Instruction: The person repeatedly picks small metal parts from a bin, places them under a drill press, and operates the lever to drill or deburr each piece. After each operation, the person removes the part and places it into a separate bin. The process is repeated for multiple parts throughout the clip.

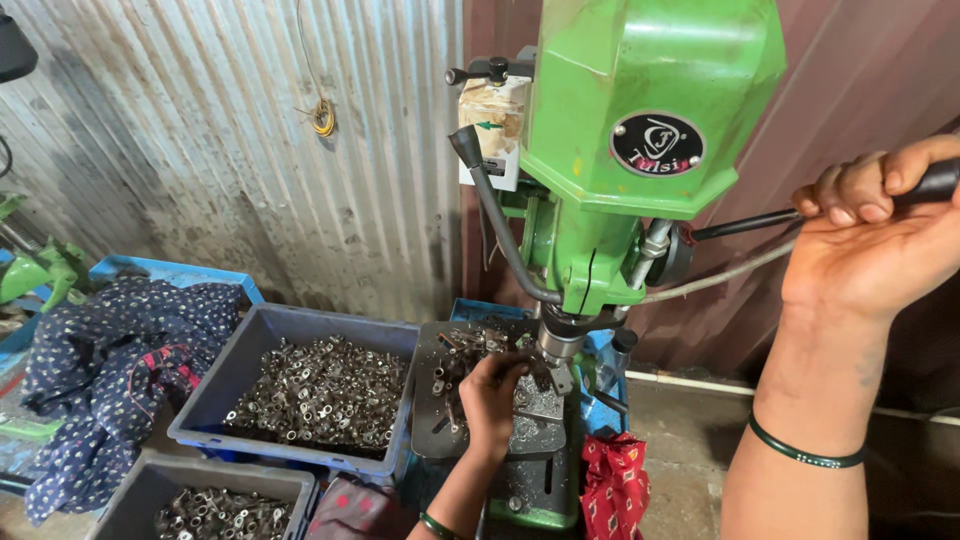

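Drilling step judged in hand: feed lever (850, 205) is gripped closed by right hand (865, 235) at 3 o'clock. A small part, too small to tell, is pinched by left hand (492, 395) on drill table (440, 430), under chuck (556, 350). Next move prob. calls for fingers kept clear of chuck.

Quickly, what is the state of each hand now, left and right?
Left hand: fingers closed on a small metal part on the drill table, under the spindle.
Right hand: fingers closed around the black feed lever of the green drill press.

Drill press (640, 110): bright green, with a black round badge (657, 143). Lever handle (935, 180): black. Crates (300, 330): grey-blue, filled with silver-grey metal parts (325, 390). Cloth (120, 370): dark blue, dotted white. Second cloth (615, 485): red, patterned. Bangle (805, 452): dark green. Wall (200, 130): grey corrugated sheet.
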Tool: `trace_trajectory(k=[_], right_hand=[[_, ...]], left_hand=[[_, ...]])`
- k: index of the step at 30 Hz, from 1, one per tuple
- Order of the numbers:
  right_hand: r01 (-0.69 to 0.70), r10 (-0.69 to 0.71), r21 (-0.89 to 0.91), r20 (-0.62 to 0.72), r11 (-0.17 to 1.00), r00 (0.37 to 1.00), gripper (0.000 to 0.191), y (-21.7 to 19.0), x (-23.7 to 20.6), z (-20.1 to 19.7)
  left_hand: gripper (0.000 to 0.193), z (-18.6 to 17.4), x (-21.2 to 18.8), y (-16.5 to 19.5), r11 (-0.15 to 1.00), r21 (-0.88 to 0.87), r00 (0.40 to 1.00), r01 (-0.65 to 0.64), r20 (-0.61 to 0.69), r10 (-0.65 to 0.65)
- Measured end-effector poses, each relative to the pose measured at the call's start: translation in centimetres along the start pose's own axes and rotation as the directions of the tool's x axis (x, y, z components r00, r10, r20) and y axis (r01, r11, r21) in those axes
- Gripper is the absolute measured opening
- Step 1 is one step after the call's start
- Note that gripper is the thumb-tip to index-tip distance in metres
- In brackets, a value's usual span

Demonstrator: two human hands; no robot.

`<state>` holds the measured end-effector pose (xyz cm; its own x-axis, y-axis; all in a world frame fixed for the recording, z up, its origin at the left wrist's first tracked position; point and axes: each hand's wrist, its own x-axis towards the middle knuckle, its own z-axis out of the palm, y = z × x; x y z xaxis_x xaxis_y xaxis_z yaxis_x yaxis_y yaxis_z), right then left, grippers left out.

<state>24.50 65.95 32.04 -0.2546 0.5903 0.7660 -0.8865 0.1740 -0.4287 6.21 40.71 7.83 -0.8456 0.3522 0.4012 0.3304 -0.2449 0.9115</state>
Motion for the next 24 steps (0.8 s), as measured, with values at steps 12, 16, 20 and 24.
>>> trace_trajectory(k=[12, 16, 20, 24], right_hand=[[-0.011, 0.012, 0.070, -0.017, 0.997, 1.000, 0.039, 0.7, -3.2, -2.6], [0.111, -0.114, 0.133, 0.017, 0.985, 0.993, 0.033, 0.6, -10.8, -3.4], [0.178, -0.179, 0.033, 0.046, 0.984, 0.983, 0.031, 1.5, -14.7, -4.5], [0.205, -0.206, 0.012, 0.061, 0.979, 0.977, 0.030, 3.0, -15.1, -5.1]], left_hand=[[0.024, -0.2, 0.5, 0.0, 0.948, 0.279, 0.988, -0.151, 0.070, 0.137], [0.033, -0.5, 0.9, 0.4, 0.884, 0.386, 0.964, -0.263, 0.069, 0.257], [0.040, -0.7, 0.9, 0.3, 0.856, 0.457, 0.969, -0.241, 0.066, 0.238], [0.039, -1.0, 1.2, 0.3, 0.855, 0.458, 0.968, -0.245, 0.058, 0.246]])
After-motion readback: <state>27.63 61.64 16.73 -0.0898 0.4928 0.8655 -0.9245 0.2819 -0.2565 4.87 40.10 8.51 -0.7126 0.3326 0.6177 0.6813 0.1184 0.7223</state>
